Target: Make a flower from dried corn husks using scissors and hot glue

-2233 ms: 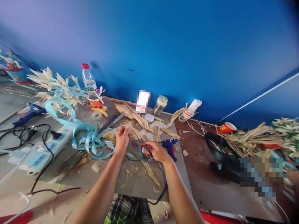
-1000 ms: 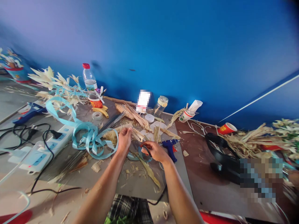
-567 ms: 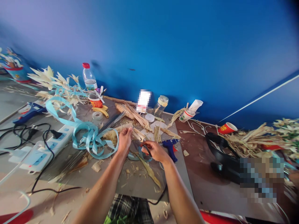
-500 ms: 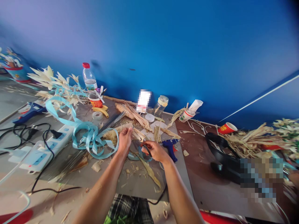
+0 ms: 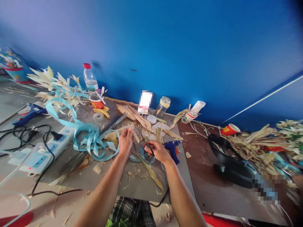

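Note:
Pinched in my left hand (image 5: 126,140) is a pale strip of corn husk (image 5: 135,136), its free end pointing right. My right hand (image 5: 157,150) grips a pair of scissors (image 5: 149,147) by the handles. The thin blades rise up and left, just right of the husk and apart from it. Below the hands, a long dry husk leaf (image 5: 152,176) lies among small husk scraps. A blue glue gun (image 5: 174,150) rests beside my right hand. Light-blue ribbon (image 5: 88,142) is heaped left of my left hand, over a bundle of thin dark wires (image 5: 79,160).
A corn cob (image 5: 126,112), a glass jar (image 5: 163,106) and a bright phone-like screen (image 5: 145,101) are at the back. On the left are a power strip (image 5: 46,153), a water bottle (image 5: 90,78) and another glue gun (image 5: 29,113). A black object (image 5: 227,160) stands right.
The scissors have come away from the husk, and their blades now show pointing upward. The husk strip in my left hand now looks narrower. Both hands stay in nearly the same place.

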`<state>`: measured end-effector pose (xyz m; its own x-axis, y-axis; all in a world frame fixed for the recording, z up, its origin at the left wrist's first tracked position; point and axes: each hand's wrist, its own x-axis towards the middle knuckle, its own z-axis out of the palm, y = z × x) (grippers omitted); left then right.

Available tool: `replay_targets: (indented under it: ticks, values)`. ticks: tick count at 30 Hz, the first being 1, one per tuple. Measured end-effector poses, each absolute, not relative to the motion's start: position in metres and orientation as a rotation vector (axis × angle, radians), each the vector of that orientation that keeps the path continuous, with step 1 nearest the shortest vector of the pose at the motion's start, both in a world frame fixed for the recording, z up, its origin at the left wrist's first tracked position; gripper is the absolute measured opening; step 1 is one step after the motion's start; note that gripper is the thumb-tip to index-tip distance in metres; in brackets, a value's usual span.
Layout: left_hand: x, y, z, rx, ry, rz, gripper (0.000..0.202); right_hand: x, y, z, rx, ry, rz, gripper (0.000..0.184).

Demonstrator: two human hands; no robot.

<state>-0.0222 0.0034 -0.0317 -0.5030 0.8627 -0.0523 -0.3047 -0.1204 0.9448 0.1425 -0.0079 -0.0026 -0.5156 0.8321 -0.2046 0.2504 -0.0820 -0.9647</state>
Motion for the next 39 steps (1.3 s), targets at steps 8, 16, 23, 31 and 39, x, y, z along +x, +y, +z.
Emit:
replay_targets:
  ticks: [8,16,23,31,39]
  values:
    - [-0.021,0.002,-0.026,0.627,1.220,1.743,0.031,0.137,-0.011,-0.001,-0.953,-1.423,1.447,0.039]
    - [-0.005,-0.005,-0.019,0.825,1.137,1.587,0.029,0.130,-0.004,-0.009,-1.061,-1.131,1.217,0.043]
    - [0.006,-0.008,-0.019,0.881,0.987,1.407,0.032,0.141,0.008,-0.012,-1.111,-0.958,1.072,0.040]
    - [0.008,-0.015,-0.007,0.945,0.912,1.062,0.045,0.149,0.012,-0.011,-1.108,-1.020,1.014,0.038]
    - [0.006,-0.016,-0.007,0.964,0.943,0.988,0.032,0.149,0.008,-0.009,-1.111,-1.169,1.077,0.040]
